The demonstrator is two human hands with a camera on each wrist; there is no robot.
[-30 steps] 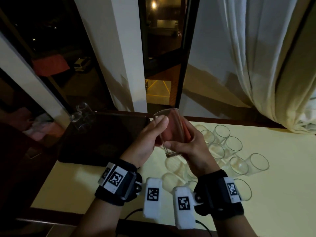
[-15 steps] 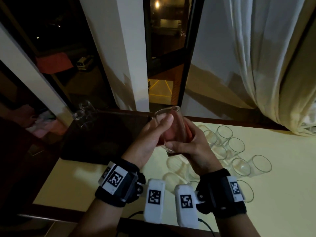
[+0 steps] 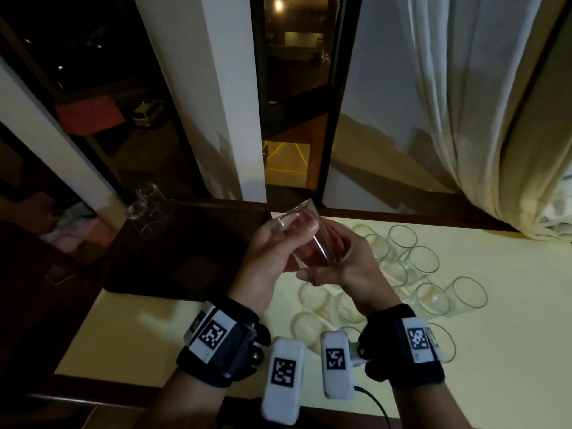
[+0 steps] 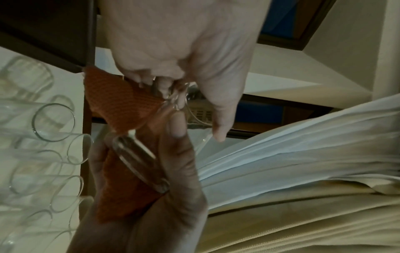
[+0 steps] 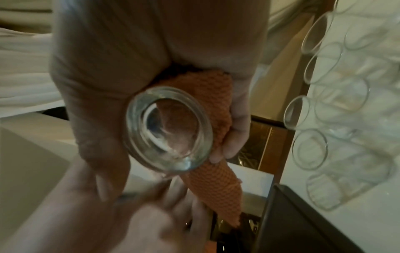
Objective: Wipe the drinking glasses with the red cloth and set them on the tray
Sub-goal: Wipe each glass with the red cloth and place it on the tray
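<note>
The glass (image 3: 305,239) in work is held tilted in the air between both hands, above the surface (image 3: 510,351) and just right of the tray (image 3: 185,252). The left hand (image 3: 272,258) curls its fingers round the upper wall near the rim. The right hand (image 3: 346,267) closes round the lower wall and base with the red cloth (image 5: 218,130) pressed between palm and glass; a loose tail of cloth hangs beyond the fingers. This glass is judged to be mid-wipe on its outer wall and is not yet on the tray.

Beyond the left hand, at the far corner of the tray, at least two glasses (image 3: 145,202) stand; these are judged finished. Under and to the right of the right hand, a group of unwiped glasses (image 3: 418,274) lies on the surface, roughly a dozen, most on their sides and touching or just beside one another.

Judged progress: early. A small share is done; the held glass and the whole group remain.
</note>
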